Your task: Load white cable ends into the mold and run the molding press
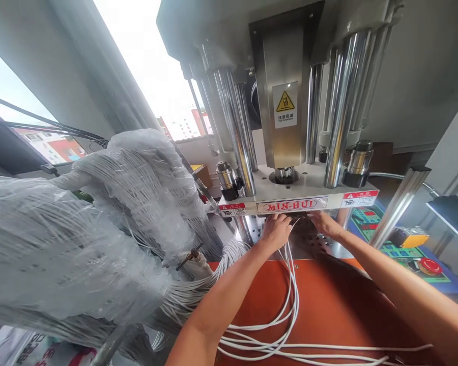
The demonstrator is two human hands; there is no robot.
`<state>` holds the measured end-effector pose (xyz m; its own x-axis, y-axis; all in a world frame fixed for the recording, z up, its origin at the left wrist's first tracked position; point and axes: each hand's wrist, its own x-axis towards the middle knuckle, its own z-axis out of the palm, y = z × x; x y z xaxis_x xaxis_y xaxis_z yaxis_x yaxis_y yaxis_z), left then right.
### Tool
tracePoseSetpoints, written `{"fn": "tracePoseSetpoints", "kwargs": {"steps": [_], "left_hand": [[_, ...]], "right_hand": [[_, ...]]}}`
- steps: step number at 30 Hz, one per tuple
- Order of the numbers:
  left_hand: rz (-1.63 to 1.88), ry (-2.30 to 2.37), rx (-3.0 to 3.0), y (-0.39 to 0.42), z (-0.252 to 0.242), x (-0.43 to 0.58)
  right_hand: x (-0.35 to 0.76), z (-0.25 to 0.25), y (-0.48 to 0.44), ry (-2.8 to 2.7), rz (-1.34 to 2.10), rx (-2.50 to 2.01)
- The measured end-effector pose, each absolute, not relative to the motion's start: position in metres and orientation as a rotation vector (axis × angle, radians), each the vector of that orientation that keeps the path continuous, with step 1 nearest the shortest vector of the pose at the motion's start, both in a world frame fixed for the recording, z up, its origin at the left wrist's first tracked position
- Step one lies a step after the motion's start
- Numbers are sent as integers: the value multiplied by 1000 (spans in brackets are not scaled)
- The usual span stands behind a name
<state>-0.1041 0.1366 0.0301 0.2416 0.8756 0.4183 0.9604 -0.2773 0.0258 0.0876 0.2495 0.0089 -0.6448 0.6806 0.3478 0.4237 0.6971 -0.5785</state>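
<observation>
My left hand [277, 231] reaches under the front plate of a press [313, 190], its fingers bent and close together at the white cables [293, 284]. The cables run up from the orange tabletop, past my left thumb, to the dark metal mold [305, 234] beneath the plate. At the mold's right side is my right hand [325, 224]. Its fingertips are hidden in shadow below the plate, and I cannot see what they touch. The cables' far ends at the mold are too dark to make out.
Large bundles of white cable in clear plastic [137, 198] hang at the left. Polished guide columns [234, 132] flank the hot-surface sign [285, 105]. On the right lies a control panel [404, 249] with a red stop button [430, 266]. Orange tabletop [328, 310] spreads in front.
</observation>
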Motion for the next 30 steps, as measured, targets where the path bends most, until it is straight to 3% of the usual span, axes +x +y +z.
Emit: {"fn": "tracePoseSetpoints", "kwargs": {"steps": [6, 15, 30], "left_hand": [[-351, -1625, -2289, 140, 27, -112], [-608, -1657, -2284, 139, 22, -91], [-514, -1696, -2296, 152, 9, -90]], "right_hand": [[92, -7, 243, -2381, 543, -834], [94, -8, 242, -2361, 543, -804], [89, -12, 244, -2305, 653, -766]]}}
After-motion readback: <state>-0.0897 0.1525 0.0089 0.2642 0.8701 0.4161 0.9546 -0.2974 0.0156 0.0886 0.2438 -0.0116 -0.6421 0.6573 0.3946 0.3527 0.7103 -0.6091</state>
